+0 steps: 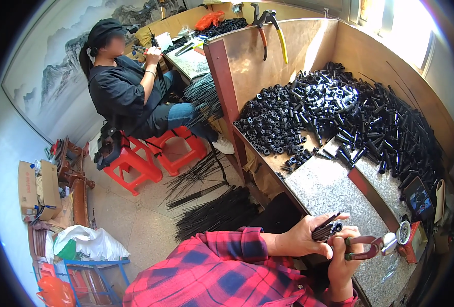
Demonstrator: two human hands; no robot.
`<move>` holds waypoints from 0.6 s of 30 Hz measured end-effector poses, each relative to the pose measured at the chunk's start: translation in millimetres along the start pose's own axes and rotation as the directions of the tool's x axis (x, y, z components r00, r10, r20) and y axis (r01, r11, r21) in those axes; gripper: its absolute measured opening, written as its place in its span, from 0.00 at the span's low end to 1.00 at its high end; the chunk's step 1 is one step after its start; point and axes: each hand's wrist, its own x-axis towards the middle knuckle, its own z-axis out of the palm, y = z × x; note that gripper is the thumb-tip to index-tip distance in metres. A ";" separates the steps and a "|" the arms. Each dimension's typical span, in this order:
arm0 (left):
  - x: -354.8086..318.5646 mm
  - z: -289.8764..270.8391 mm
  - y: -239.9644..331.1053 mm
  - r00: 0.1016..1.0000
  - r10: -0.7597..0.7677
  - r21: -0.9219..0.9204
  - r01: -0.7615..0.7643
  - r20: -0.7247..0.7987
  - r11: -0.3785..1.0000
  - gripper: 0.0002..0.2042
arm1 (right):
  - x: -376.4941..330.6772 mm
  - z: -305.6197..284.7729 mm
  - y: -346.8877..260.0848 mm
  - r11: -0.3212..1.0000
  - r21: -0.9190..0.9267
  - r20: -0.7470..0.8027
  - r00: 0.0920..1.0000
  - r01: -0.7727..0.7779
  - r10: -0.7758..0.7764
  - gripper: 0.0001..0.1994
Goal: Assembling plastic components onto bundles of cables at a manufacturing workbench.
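My left hand (301,238) is closed round a bundle of thin black rods (324,233), whose ends stick out past the fingers. Close against it, my right hand (340,263) grips a pair of pincers (371,246) with dark red handles and green at the grips. The metal jaws point right, over the speckled grey worktop (385,273). Both hands are above the worktop's near left part. Beyond them lies a large heap of small black tubular parts (360,107), with black ring-like pieces (275,120) on its left side.
A wooden partition (298,43) with pliers hanging on it (265,36) backs the bench. At right stand a phone (419,199) and a red box (416,243) by a round dish. Black rods (216,212) lie on the floor. Another person (122,92) sits beyond, near red stools (132,163).
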 end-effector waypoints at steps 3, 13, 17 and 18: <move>0.1 -0.3 0.0 1.000 -0.025 -0.016 0.025 0.009 1.000 0.45 | 1.5 5.2 -1.4 0.986 -0.114 0.023 0.993 0.121 -0.119 0.05; 0.5 -6.3 -1.2 0.996 -0.080 0.084 0.076 0.046 0.994 0.48 | 0.7 5.9 1.2 0.991 -0.105 0.080 0.994 0.087 -0.079 0.03; 0.5 -6.2 -3.7 0.998 -0.042 0.009 0.042 0.036 0.999 0.46 | 1.7 8.0 1.7 0.993 -0.086 0.060 0.995 0.086 -0.081 0.03; 0.6 -5.9 -3.7 0.999 -0.040 -0.025 0.040 0.031 0.999 0.44 | 1.8 7.9 2.4 0.993 -0.086 0.064 0.995 0.077 -0.072 0.03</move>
